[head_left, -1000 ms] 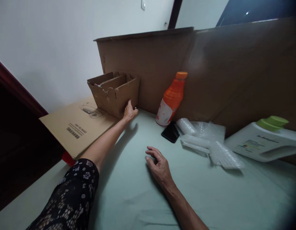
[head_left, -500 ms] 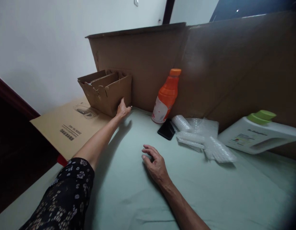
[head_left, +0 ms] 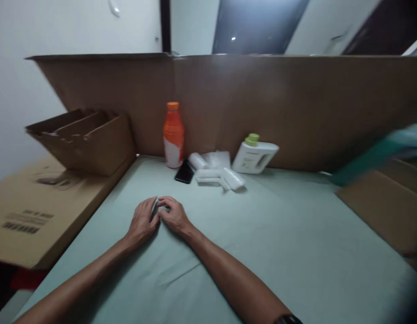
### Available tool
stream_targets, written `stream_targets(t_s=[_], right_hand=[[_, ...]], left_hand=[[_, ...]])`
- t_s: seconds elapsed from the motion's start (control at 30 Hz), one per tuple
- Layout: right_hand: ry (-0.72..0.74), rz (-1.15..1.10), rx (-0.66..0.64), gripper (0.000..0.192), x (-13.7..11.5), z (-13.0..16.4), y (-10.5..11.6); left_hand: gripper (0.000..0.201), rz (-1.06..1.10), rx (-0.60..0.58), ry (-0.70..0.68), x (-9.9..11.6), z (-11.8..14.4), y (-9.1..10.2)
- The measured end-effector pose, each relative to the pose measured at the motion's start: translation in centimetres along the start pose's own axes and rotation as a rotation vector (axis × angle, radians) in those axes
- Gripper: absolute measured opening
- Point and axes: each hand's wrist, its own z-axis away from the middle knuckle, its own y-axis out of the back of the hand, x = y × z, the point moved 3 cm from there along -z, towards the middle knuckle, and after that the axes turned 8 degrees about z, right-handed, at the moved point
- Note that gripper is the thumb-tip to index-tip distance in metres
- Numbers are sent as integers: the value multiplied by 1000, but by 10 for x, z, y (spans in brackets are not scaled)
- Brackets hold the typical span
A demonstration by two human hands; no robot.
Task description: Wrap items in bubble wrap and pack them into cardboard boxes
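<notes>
My left hand [head_left: 144, 220] rests on the pale green cloth [head_left: 282, 252], fingers stretched out and holding nothing. Close beside it lies my right hand [head_left: 173, 214], its fingers loosely curved and apart, with no object in them. The fingertips of both hands meet or nearly meet. Beyond them, a black phone [head_left: 184, 172] lies flat in front of an upright orange bottle [head_left: 173, 137] with a white label. Bubble wrap [head_left: 215, 173] is heaped to the right of the phone. Further right, a white jug [head_left: 253, 157] with a green cap leans back by the cardboard wall.
A divided cardboard box [head_left: 100, 144] stands at the left on a flat printed carton [head_left: 29, 216]. The tall cardboard panel [head_left: 296, 99] runs along the back. At the right are another cardboard box [head_left: 380, 207] and a blurred green object [head_left: 366, 157].
My left hand has come away from the divided box and down beside my right hand. The view has turned right, bringing the right-hand box into sight.
</notes>
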Motion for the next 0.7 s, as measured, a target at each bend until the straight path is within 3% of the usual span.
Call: stream_targets(t_s=[0.17, 0.27, 0.33, 0.4, 0.47, 0.57, 0.63, 0.7], right_hand=[[-24, 26, -151, 11, -13, 8, 16], [19, 73, -265, 9, -19, 39, 58], [91, 279, -195, 15, -20, 75, 109], [102, 575, 57, 23, -20, 121, 179], [14, 695, 262, 27, -22, 173, 258], [-63, 823, 542, 14, -35, 251, 372], [-59, 858, 655, 6, -44, 298, 434], [-25, 970, 756, 15, -44, 339, 486]], left_hand=[[56, -148, -87, -84, 7, 21, -14], [58, -327, -123, -59, 16, 28, -27], [62, -446, -166, -49, 27, 36, -40], [63, -525, -223, -66, 39, 46, -53], [62, -572, -244, -103, 51, 55, -62], [60, -630, -238, -140, 66, 62, -67], [61, -666, -262, -131, 74, 62, -66], [61, -683, -296, -109, 81, 61, -63]])
